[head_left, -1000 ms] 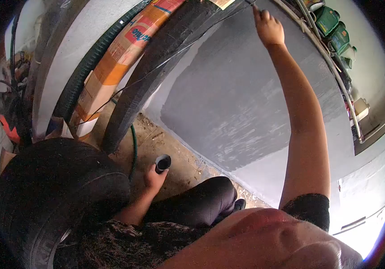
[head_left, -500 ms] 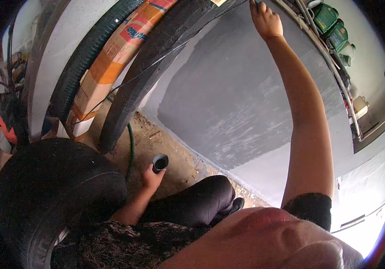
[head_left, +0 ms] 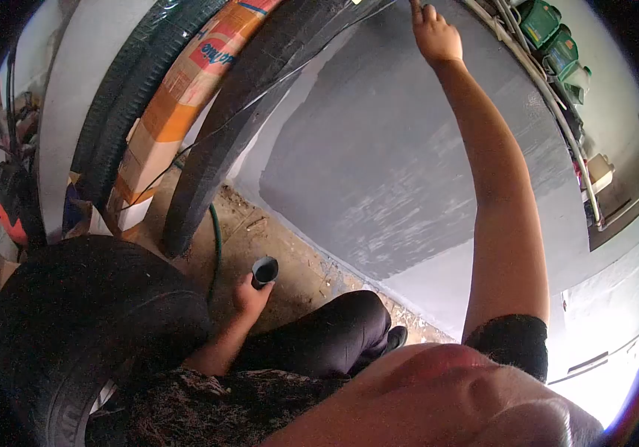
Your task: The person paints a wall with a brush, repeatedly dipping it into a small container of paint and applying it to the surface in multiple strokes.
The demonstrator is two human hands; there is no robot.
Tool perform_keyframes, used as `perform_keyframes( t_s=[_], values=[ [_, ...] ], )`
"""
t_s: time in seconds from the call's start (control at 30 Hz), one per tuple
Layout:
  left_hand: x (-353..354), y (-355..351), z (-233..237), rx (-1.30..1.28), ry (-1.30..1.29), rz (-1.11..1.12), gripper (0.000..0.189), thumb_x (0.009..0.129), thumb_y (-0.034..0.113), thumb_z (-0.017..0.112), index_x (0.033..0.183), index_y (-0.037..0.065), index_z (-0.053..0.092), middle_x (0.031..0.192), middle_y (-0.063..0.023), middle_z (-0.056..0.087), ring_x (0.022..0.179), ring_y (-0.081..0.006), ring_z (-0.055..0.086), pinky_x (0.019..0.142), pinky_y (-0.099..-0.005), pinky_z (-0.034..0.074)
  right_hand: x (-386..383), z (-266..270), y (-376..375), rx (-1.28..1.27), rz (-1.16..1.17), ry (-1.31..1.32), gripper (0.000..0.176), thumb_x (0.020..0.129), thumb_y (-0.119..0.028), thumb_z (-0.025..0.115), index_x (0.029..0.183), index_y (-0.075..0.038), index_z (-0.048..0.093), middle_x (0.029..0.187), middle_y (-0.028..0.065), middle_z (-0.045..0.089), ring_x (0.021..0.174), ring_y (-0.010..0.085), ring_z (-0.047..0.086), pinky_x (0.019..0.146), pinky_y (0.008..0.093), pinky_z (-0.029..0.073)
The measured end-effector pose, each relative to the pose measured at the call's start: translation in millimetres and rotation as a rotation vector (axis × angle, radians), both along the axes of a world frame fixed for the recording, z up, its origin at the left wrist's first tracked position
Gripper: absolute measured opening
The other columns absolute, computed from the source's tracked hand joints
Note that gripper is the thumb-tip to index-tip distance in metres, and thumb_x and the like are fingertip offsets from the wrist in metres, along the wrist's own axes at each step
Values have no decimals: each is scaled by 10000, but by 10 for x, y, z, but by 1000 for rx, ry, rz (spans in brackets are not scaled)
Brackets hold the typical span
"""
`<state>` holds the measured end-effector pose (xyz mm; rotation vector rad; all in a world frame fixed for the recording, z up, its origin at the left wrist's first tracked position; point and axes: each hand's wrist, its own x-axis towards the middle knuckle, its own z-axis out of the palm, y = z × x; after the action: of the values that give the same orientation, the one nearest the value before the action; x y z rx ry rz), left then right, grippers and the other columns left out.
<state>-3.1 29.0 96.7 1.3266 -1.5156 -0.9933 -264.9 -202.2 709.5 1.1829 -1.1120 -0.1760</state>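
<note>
My left hand [head_left: 249,292] is low over the dirt floor, shut on a small dark cup [head_left: 264,270] held upright with its mouth showing. My right hand [head_left: 435,37] is raised at full arm's length against the top of the dark grey painted patch [head_left: 379,171] of the wall. Its fingers are bunched at the upper edge of the view, and whatever they hold is hidden there. My bent knee [head_left: 334,335] in dark trousers is just below the cup.
A large black tyre [head_left: 88,328] lies at my left side. Another tyre [head_left: 215,156] and an orange cardboard box [head_left: 178,112] lean on the wall. A green hose [head_left: 217,238] runs along the floor. Green containers [head_left: 550,30] sit on a shelf at the upper right.
My right hand has slid slightly up and left along the wall's top edge. The left hand with the cup has stayed almost still.
</note>
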Motion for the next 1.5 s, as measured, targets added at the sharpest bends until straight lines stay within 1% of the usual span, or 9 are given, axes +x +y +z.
perform_keyframes(
  t_s=[0.1,0.13,0.23,0.37,0.57,0.83,1.1,1.33,1.5],
  values=[
    [26,14,33,-4,-34,2,468,653,354,855,895,10,650,888,-199,656,853,-404,634,727,-476,507,-40,-255,9,16,58,25,421,914,-179,475,1307,-46,543,933,78,576,784,212,628,598,354,506],
    [41,22,73,2,-40,4,470,652,356,856,895,10,650,889,-197,656,853,-403,634,728,-475,507,-33,-326,35,76,-31,28,657,901,-121,528,1508,-77,280,1077,75,577,882,203,665,660,323,590],
    [49,24,93,7,-60,3,473,653,360,855,906,13,656,888,-193,658,850,-404,634,732,-475,508,-105,-530,39,203,-3,166,687,878,-153,553,1506,-60,291,1036,93,582,819,200,668,629,344,588],
    [12,9,-71,-57,-54,14,475,656,363,853,920,19,660,896,-190,659,842,-408,633,733,-480,506,-106,-565,84,166,97,372,691,847,-133,589,1496,-102,356,962,43,569,692,126,618,587,283,550],
    [25,26,28,70,-68,-13,454,652,355,851,883,20,651,889,-190,652,852,-406,622,731,-486,499,-187,-305,93,18,74,314,692,834,-131,603,1487,-104,373,901,40,566,673,132,618,592,281,547],
    [16,20,-34,-28,-35,-13,445,653,345,855,865,14,647,880,-196,648,858,-402,621,733,-475,501,-102,-737,270,250,34,305,708,841,-125,609,1498,-93,345,926,50,581,685,130,626,584,271,534],
    [44,42,108,-37,-85,12,445,661,335,852,882,7,648,865,-197,653,828,-407,635,727,-478,505,-213,-410,233,109,89,311,655,840,-163,584,1462,-71,402,892,45,564,673,156,637,606,299,531],
    [37,37,20,-23,-76,-29,457,669,341,853,910,5,657,889,-196,658,852,-399,635,742,-458,509,-206,-1052,350,364,89,323,746,846,-127,608,1521,-81,294,929,46,556,630,115,588,594,255,508],
    [42,21,8,-29,-67,-15,476,659,350,862,911,2,656,876,-192,657,851,-400,635,740,-462,508,-51,-813,259,220,184,333,696,856,-145,585,1497,-57,330,936,53,574,687,147,626,623,279,513]
  ],
)
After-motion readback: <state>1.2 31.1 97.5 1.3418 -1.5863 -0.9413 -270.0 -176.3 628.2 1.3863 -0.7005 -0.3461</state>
